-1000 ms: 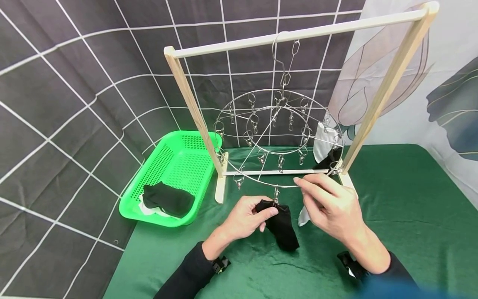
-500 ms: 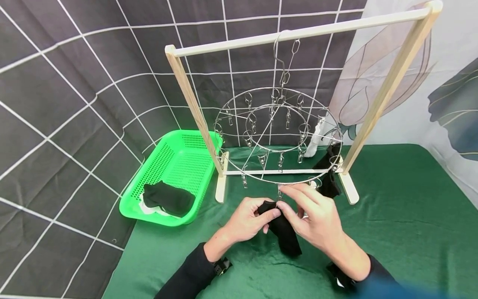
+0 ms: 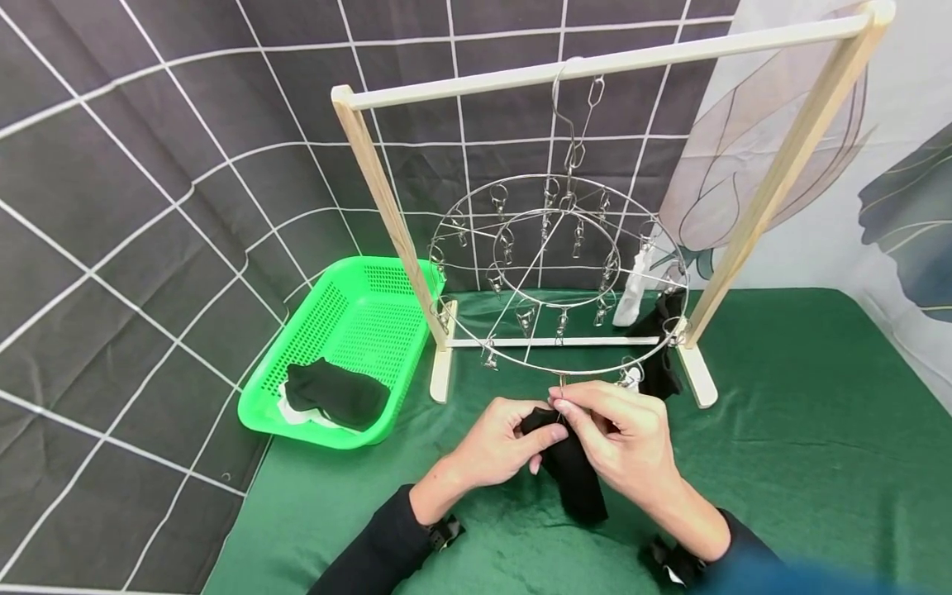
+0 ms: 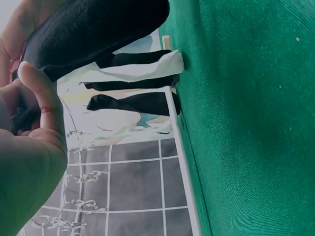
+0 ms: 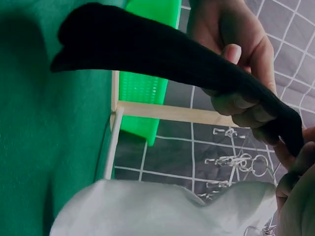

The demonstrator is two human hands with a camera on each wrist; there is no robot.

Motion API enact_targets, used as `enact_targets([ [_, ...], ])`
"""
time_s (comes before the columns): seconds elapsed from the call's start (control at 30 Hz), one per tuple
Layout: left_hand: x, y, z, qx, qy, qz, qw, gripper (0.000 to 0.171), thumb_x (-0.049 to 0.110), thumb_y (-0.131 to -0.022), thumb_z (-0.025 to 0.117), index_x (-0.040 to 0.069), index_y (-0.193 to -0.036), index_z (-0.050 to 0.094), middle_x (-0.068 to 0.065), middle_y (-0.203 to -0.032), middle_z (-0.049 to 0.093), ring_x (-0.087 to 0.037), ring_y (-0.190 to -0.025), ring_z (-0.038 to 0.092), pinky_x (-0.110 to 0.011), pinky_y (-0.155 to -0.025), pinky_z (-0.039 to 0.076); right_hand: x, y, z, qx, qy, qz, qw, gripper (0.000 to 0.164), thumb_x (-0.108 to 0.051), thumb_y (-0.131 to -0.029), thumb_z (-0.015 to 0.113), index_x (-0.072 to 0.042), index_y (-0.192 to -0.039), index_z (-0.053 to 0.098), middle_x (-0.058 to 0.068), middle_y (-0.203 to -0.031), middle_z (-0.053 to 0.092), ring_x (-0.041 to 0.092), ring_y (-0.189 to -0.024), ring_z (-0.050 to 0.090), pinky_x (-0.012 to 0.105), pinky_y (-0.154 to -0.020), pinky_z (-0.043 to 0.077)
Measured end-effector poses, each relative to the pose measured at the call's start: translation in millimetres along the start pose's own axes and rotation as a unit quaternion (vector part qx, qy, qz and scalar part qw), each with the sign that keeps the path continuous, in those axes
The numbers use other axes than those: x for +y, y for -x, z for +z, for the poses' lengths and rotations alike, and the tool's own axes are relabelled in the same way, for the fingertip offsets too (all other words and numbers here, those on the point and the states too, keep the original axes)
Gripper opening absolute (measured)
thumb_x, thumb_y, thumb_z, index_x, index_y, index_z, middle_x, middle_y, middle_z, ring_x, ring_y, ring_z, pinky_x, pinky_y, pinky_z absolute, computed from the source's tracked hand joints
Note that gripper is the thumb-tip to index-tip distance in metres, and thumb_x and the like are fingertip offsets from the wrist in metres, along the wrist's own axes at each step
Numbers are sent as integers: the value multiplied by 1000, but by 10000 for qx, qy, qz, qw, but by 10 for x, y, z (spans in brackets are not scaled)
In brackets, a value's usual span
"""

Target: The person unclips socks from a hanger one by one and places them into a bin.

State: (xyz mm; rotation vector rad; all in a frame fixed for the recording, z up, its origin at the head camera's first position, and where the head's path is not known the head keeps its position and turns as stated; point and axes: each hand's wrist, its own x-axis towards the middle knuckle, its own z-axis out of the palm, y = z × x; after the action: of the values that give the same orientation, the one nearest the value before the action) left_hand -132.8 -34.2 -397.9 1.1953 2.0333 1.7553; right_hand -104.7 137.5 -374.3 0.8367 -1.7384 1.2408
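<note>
A black sock hangs below the near edge of a round wire clip hanger. Its upper end is gripped between the thumb and fingers of my left hand. My right hand pinches a metal clip at the sock's top edge, thumb against fingertips. Whether the clip's jaws have closed on the fabric is hidden by the fingers. In the right wrist view the sock stretches across, with my left hand behind it and a white sock in front.
The hanger hooks onto a wooden frame's top bar. Several clips dangle from its rings. Black socks and a white sock hang at its right side. A green basket at left holds black cloth and something white.
My right hand has come left and down from the hanger's rim to the clip above the sock. The hanger has turned a little, and the hanging socks at right have shifted.
</note>
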Motion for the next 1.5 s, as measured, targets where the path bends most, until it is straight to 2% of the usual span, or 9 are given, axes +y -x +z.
enact_targets([
  [0.27, -13, 18, -207, -912, -881, -268, 9916, 8, 10, -93, 60, 8, -92, 68, -10, -53, 58, -11, -35, 51, -17, -37, 46, 38, 19, -28, 176, -99, -100, 9997, 24, 15, -65, 76, 2, -85, 76, 14, -74, 73, 1, -44, 36, 11, -39, 26],
  [0.47, -317, 85, -717, 108, -1337, -1477, 9799, 18, 32, -94, 58, 16, -92, 65, -6, -51, 54, -18, -29, 50, -27, -29, 44, 93, 44, -19, 144, -322, -283, 9990, 18, 12, -69, 75, 3, -84, 75, 14, -75, 72, 2, -45, 38, 10, -39, 27],
  [0.6, -375, 190, -1135, 1237, -1619, -2366, 9500, 56, 49, -92, 54, 5, -127, 55, -12, -60, 58, -21, -30, 52, -33, -40, 52, 52, -9, -16, 167, -412, -394, 9982, 11, 11, -72, 73, 5, -81, 73, 15, -73, 70, 4, -45, 38, 11, -38, 27],
  [0.7, -285, 312, -1438, 2112, -1961, -2943, 9112, 84, 57, -91, 49, -1, -147, 28, -17, -60, 59, -25, -34, 55, -36, -49, 52, 26, -40, -20, 156, -374, -453, 9982, 8, 10, -73, 73, 6, -80, 73, 16, -72, 70, 4, -45, 39, 11, -38, 28],
  [0.97, -239, 738, -2114, 3052, -3133, -3420, 8317, 41, 39, -99, 44, 1, -106, 57, -8, -55, 63, -26, -49, 66, -30, -53, 47, 11, -63, -17, 59, -435, -504, 9978, 7, 10, -73, 72, 6, -80, 72, 15, -70, 68, 5, -46, 40, 12, -38, 29],
  [1.17, -228, 960, -2340, 3147, -3365, -3804, 8019, 47, 33, -102, 39, -8, -120, 52, -14, -61, 69, -23, -56, 70, -39, -70, 52, 12, -72, -21, -19, -342, -542, 9979, 8, 8, -74, 73, 5, -81, 73, 14, -69, 67, 5, -44, 39, 12, -38, 29],
  [1.33, -149, 1048, -2356, 3303, -3629, -4028, 7726, 57, 37, -102, 35, -9, -135, 40, -32, -108, 64, -38, -93, 65, -55, -87, 48, -3, -67, -28, -134, -130, -558, 9983, 8, 6, -75, 73, 3, -82, 73, 15, -72, 68, 4, -43, 39, 12, -37, 30],
  [1.43, -73, 1008, -2290, 3761, -3892, -3686, 7558, 55, 36, -99, 43, -5, -136, 42, -31, -124, 54, -45, -109, 52, -59, -91, 43, -24, -71, -38, -201, 127, -542, 9982, 10, 5, -75, 72, 1, -84, 74, 15, -74, 69, 4, -43, 40, 12, -37, 32],
  [1.5, -10, 932, -2208, 4031, -4120, -3084, 7568, 50, 32, -97, 50, -3, -132, 47, -27, -122, 55, -42, -109, 50, -58, -91, 41, -35, -77, -44, -256, 270, -551, 9978, 12, 5, -75, 72, 0, -86, 74, 15, -75, 69, 4, -44, 41, 12, -37, 33],
])
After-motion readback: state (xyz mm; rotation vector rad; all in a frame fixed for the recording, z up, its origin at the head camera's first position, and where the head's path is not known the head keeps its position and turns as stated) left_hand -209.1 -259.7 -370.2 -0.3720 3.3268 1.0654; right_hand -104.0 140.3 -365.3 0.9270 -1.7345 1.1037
